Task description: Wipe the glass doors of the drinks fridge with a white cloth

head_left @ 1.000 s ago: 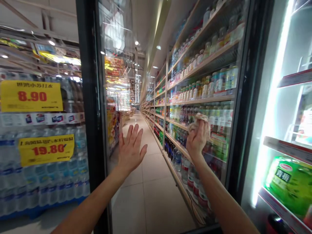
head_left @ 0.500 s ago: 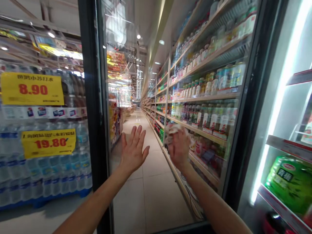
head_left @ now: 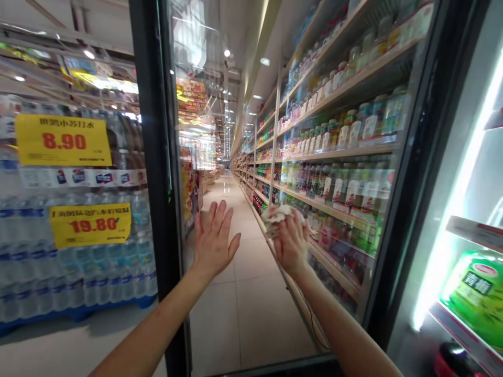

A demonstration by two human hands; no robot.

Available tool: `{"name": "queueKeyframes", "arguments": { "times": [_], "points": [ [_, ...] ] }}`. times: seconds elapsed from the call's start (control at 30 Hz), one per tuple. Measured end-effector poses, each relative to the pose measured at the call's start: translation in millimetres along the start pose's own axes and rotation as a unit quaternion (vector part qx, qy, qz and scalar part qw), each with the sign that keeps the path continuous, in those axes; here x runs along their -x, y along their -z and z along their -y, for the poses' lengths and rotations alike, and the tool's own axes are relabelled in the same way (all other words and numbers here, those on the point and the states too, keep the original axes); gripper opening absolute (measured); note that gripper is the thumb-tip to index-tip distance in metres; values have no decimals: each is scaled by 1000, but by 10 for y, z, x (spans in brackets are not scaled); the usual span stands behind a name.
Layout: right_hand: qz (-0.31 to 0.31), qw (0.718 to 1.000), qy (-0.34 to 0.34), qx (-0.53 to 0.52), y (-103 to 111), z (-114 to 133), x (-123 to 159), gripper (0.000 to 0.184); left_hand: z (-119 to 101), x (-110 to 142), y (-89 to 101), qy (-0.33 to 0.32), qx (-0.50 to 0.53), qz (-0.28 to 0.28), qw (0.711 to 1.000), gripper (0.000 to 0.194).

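A glass door with a black frame (head_left: 153,157) stands upright before me. My left hand (head_left: 213,241) lies flat against the glass with its fingers spread, holding nothing. To its right, at about the same height, my right hand (head_left: 293,245) presses a crumpled whitish cloth (head_left: 280,213) to the pane. The cloth bunches out beyond my fingertips and to the left of them; part of it is hidden under the fingers.
Lit cooler shelves on the right carry a green package (head_left: 475,293) and a dark-capped bottle (head_left: 456,361). Stacked water bottles (head_left: 86,262) with yellow price signs (head_left: 63,140) stand left of the door. Rows of bottles on shelves (head_left: 334,152) and a tiled aisle show in the glass.
My right hand has moved left and down across the glass with the cloth, closer to my left hand. The left hand stays in nearly the same place.
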State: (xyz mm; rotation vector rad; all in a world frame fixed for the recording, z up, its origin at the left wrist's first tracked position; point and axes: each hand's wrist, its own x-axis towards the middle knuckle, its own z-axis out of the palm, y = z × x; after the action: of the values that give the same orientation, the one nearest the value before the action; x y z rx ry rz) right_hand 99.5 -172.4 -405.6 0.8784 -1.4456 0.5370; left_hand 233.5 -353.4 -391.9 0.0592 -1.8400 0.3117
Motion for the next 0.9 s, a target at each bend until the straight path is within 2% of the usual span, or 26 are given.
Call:
{"name": "queueKeyframes", "arguments": {
  "times": [0.1,0.13,0.17,0.2,0.3,0.33,0.37,0.4,0.5,0.53,0.57,0.6,0.67,0.73,0.77,0.8,0.9],
  "points": [
    [-101,980,-167,41,-12,-132,-113,52,101,32,34,17,-15,-14,1000,74],
    [-115,973,-194,44,-23,-120,-139,52,121,39,38,18,-18,-18,1000,75],
    [-108,975,-188,39,-37,-63,-149,52,135,46,37,17,-20,-19,999,75],
    [-82,985,-149,25,-52,31,-141,50,143,51,33,16,-21,-20,999,74],
    [13,999,35,-31,-81,321,-65,44,165,78,17,21,-17,-18,999,73],
    [26,997,63,-40,-83,347,-51,43,178,93,16,25,-16,-17,999,73],
    [23,997,61,-40,-79,322,-53,44,193,110,17,29,-15,-16,999,73],
    [3,999,30,-30,-73,255,-70,45,208,127,20,33,-14,-16,999,73],
    [-87,990,-114,6,-45,7,-141,51,222,167,26,43,-5,-14,999,74],
    [-100,986,-135,8,-36,-18,-139,51,213,172,24,46,-2,-13,999,74],
    [-95,987,-132,4,-28,3,-117,51,199,173,20,50,1,-13,999,75],
    [-68,993,-101,-5,-23,65,-77,49,184,172,16,53,3,-15,998,75],
    [9,999,20,-36,-23,246,3,43,164,169,9,55,2,-21,998,74],
    [45,992,110,-52,-38,382,-22,37,167,177,13,48,3,-24,999,72],
    [37,992,112,-48,-51,408,-101,36,177,187,19,44,6,-23,999,71],
    [17,996,83,-38,-68,409,-220,36,188,201,29,38,10,-20,999,70],
    [-38,998,-39,-8,-142,396,-630,43,214,266,86,23,27,-15,999,68]
  ]
}}
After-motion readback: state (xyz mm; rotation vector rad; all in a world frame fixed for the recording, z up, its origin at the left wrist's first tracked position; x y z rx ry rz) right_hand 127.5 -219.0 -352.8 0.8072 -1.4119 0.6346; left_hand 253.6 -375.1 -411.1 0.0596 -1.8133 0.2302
